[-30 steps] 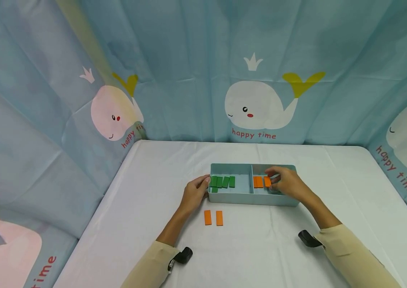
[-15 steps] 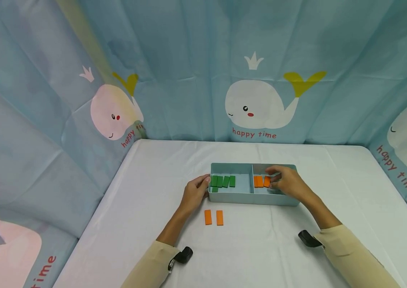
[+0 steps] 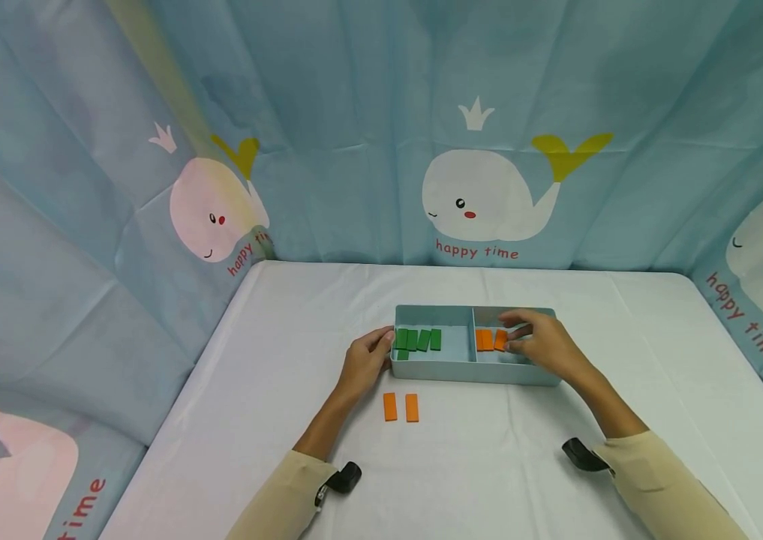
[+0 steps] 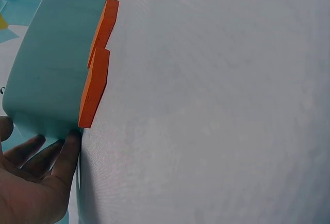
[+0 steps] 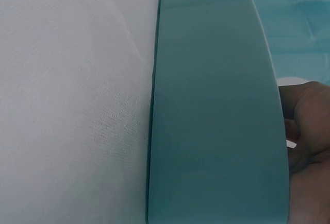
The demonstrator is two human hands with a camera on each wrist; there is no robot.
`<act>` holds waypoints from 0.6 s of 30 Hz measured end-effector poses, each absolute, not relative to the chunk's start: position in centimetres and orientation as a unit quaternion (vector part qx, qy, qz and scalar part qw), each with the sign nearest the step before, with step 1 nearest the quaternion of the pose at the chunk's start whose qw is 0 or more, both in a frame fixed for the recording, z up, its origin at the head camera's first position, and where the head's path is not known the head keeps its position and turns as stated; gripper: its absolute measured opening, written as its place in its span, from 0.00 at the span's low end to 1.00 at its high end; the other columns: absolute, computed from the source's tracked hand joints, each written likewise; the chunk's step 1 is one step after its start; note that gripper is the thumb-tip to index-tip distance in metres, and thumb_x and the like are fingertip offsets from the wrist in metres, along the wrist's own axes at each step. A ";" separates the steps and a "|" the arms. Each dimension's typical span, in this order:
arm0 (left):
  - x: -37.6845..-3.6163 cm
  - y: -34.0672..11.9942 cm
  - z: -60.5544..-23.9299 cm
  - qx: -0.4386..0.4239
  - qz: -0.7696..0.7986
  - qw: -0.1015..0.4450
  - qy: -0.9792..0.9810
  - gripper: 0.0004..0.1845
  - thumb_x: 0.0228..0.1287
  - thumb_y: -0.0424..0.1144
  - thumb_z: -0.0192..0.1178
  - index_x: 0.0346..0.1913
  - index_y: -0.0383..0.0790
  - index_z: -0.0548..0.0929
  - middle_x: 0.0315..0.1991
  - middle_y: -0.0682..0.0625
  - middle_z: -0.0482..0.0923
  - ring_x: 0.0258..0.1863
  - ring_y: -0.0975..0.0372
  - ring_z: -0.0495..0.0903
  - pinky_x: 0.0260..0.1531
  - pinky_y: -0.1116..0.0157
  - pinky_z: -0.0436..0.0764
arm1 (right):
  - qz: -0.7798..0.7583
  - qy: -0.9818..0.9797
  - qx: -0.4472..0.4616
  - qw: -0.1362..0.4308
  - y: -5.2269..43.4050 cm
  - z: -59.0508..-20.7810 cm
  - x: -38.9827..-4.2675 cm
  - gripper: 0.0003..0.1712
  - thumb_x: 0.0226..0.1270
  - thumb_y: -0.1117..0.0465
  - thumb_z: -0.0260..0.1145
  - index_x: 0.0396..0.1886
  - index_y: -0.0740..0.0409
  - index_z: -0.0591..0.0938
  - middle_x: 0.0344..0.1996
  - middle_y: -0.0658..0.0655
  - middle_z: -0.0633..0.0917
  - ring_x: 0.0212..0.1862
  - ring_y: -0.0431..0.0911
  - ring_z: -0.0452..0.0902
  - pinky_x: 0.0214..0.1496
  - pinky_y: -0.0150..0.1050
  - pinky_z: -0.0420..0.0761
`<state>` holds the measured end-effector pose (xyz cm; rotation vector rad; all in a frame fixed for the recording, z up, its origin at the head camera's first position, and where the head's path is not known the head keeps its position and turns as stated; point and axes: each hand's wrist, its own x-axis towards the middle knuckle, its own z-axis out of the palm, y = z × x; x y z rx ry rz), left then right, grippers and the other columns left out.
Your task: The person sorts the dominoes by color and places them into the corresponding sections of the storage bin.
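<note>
A pale blue-green two-compartment box lies across the table. My left hand is at its left end; in the left wrist view, extended fingers touch the end wall from outside. Small green tiles lie in the left compartment. My right hand reaches into the right compartment, thumb beside a slanted orange tile, fingertips apart from the thumb. Two more orange tiles lie side by side near the divider. In the right wrist view the box wall hides the fingertips.
Two loose orange tiles lie on the white tablecloth before the box's left half. Behind the table hangs a blue curtain with whale prints. Black wrist cameras stick out from both sleeves.
The orange tile by my right thumb has turned slightly to a slant. My right hand has shifted a little right, fingertips a bit away from the tile. My left hand stays put.
</note>
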<state>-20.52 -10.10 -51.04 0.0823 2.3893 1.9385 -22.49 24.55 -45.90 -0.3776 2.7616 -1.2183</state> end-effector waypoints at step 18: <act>-20.5 -10.1 -50.9 0.031 0.626 0.041 0.778 0.30 0.84 0.54 0.54 0.75 0.38 0.76 0.70 0.42 0.79 0.67 0.53 0.81 0.55 0.62 0.88 | -0.410 0.901 -0.140 0.015 24.2 -44.5 -20.4 0.26 0.71 0.66 0.73 0.68 0.60 0.81 0.59 0.64 0.86 0.55 0.55 0.87 0.47 0.38 0.87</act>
